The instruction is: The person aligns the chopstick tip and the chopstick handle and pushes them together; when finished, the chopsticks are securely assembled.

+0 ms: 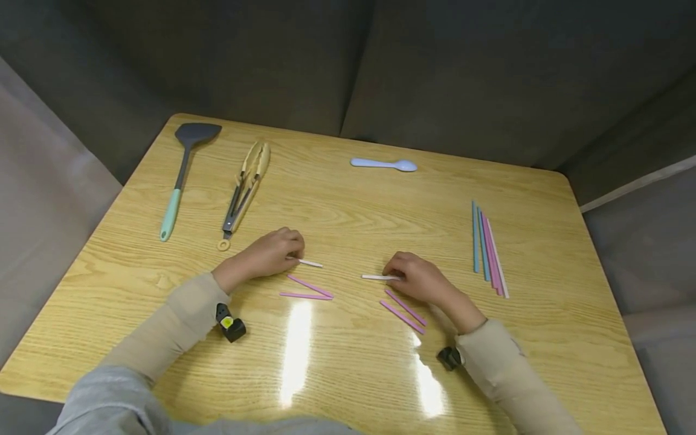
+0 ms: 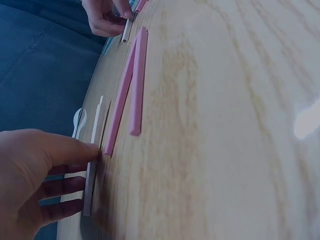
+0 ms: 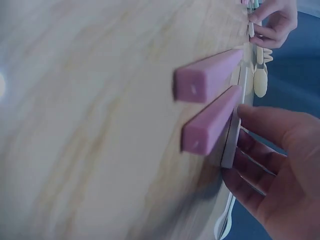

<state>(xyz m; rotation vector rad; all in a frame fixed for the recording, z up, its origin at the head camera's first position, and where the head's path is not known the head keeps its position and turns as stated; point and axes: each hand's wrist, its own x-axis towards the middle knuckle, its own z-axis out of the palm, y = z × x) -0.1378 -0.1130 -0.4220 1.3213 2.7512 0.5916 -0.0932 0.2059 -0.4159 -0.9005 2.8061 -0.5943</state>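
Note:
My left hand (image 1: 274, 252) pinches a thin white stick (image 1: 312, 263) between thumb and fingers, low over the wooden table (image 1: 348, 374). Just in front of my body from it, two pink sticks (image 1: 306, 296) lie in a narrow V, their right ends meeting. On the other side, my right hand (image 1: 421, 277) holds a second white stick (image 1: 375, 277) that points left. Two more pink sticks (image 1: 402, 316) lie apart and slanted below that hand. In the right wrist view the thumb and fingertips grip the white stick (image 3: 230, 145) beside the pink ones.
At the back left lie a spatula (image 1: 186, 158) with a mint handle and tongs (image 1: 243, 192) with beige tips. A pale blue spoon (image 1: 383, 164) rests near the far edge. Blue, pink and white sticks (image 1: 485, 241) form a bunch at the right. Dark curtains (image 1: 348, 66) hang behind.

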